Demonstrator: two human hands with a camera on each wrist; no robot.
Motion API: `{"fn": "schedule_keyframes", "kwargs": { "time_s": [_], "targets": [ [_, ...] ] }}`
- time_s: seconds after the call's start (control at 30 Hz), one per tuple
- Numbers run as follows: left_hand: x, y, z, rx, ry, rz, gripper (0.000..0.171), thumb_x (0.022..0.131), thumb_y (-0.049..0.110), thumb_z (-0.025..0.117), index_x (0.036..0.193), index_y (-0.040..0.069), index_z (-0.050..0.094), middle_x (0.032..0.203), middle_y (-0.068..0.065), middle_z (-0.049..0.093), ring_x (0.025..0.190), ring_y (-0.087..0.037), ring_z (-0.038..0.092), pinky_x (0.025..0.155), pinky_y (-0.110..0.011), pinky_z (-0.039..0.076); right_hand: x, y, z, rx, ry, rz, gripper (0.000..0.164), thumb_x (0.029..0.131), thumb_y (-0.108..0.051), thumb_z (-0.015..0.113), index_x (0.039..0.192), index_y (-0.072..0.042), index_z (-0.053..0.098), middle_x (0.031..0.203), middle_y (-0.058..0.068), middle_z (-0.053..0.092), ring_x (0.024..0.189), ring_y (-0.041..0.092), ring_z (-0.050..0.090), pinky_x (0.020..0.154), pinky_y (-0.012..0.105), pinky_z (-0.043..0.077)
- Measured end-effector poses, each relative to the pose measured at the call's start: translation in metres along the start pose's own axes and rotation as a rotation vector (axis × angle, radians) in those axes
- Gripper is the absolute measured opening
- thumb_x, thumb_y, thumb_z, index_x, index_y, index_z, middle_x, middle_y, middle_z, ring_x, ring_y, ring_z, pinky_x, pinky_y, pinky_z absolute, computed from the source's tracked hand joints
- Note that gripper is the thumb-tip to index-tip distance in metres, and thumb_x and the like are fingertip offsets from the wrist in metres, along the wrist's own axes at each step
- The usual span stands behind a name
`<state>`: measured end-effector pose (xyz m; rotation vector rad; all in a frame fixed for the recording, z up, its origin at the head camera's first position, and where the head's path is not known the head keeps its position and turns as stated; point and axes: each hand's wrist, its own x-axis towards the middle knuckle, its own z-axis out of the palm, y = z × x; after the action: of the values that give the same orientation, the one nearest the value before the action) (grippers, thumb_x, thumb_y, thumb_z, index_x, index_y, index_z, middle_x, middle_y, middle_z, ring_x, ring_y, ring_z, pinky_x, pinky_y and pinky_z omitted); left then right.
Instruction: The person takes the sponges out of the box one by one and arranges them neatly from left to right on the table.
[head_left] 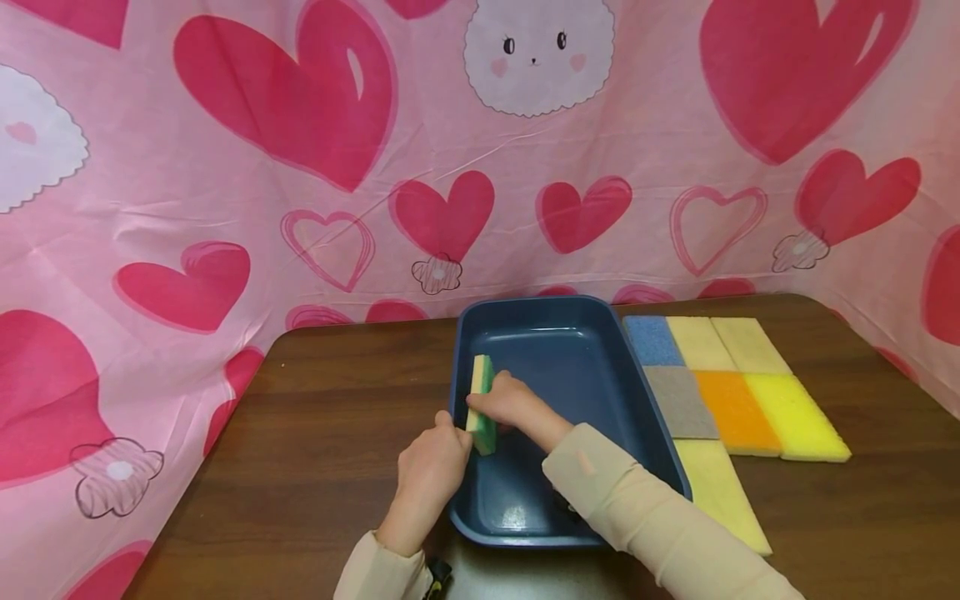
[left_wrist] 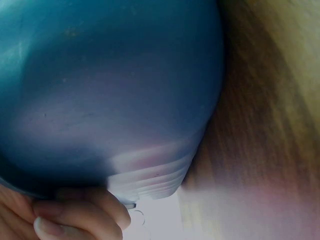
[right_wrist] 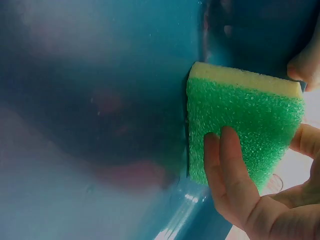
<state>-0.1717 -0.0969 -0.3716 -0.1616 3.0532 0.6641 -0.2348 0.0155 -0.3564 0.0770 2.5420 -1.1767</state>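
A deep blue rectangular basin (head_left: 555, 367) stands lengthwise on the table. My left hand (head_left: 435, 458) grips the rim on its left side; in the left wrist view, curled fingers (left_wrist: 82, 215) hold that rim beside the basin's outer wall (left_wrist: 115, 90). Inside the basin, my right hand (head_left: 517, 404) holds a sponge (head_left: 481, 375) on edge at the left inner wall. The sponge (right_wrist: 240, 110) has a green face and a pale yellow layer. Two fingertips of the right hand (right_wrist: 250, 200) lie on the green side, while the thumb is at the sponge's edge.
Right of the basin lie flat sponge-like pads: blue (head_left: 652, 340), grey (head_left: 681, 402), orange (head_left: 737, 412), bright yellow (head_left: 795, 412) and several pale yellow ones (head_left: 716, 492). The brown wooden table (head_left: 360, 383) meets a pink heart-patterned cloth (head_left: 517, 158) behind.
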Motion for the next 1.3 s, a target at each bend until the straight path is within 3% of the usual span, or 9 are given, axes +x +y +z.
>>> {"fn": "schedule_keyframes", "kwargs": {
  "time_s": [0.27, 0.63, 0.87, 1.3],
  "targets": [
    [-0.001, 0.000, -0.001, -0.001, -0.007, -0.003, 0.018, 0.088, 0.021, 0.045, 0.084, 0.004, 0.046, 0.059, -0.011, 0.050, 0.053, -0.023, 0.049, 0.052, -0.039, 0.039, -0.001, 0.004, -0.008, 0.009, 0.019, -0.037, 0.042, 0.082, -0.023, 0.064, 0.105, 0.008, 0.049, 0.084, 0.013, 0.056, 0.068, 0.022, 0.063, 0.063, 0.034, 0.056],
    [-0.001, -0.001, 0.001, -0.002, 0.014, 0.015, 0.016, 0.088, 0.020, 0.045, 0.083, 0.004, 0.046, 0.056, -0.010, 0.048, 0.051, -0.023, 0.048, 0.051, -0.039, 0.038, 0.001, 0.002, -0.013, -0.021, 0.033, -0.013, 0.045, 0.080, -0.018, 0.066, 0.111, 0.007, 0.047, 0.089, 0.015, 0.056, 0.072, 0.023, 0.064, 0.065, 0.035, 0.057],
    [-0.001, -0.001, 0.001, -0.008, 0.030, 0.024, 0.016, 0.087, 0.019, 0.046, 0.080, 0.005, 0.045, 0.057, -0.010, 0.049, 0.051, -0.024, 0.049, 0.050, -0.039, 0.038, 0.001, 0.009, -0.013, -0.158, 0.098, -0.072, 0.041, 0.075, -0.020, 0.067, 0.103, 0.006, 0.052, 0.083, 0.011, 0.056, 0.067, 0.019, 0.053, 0.056, 0.025, 0.042],
    [-0.001, 0.000, 0.000, -0.003, 0.033, 0.021, 0.017, 0.086, 0.020, 0.045, 0.081, 0.005, 0.045, 0.059, -0.013, 0.053, 0.054, -0.027, 0.053, 0.053, -0.042, 0.041, 0.001, 0.015, -0.018, -0.129, 0.112, -0.110, 0.027, 0.076, -0.018, 0.067, 0.091, 0.002, 0.056, 0.076, 0.009, 0.056, 0.061, 0.016, 0.051, 0.053, 0.023, 0.040]
  ]
}}
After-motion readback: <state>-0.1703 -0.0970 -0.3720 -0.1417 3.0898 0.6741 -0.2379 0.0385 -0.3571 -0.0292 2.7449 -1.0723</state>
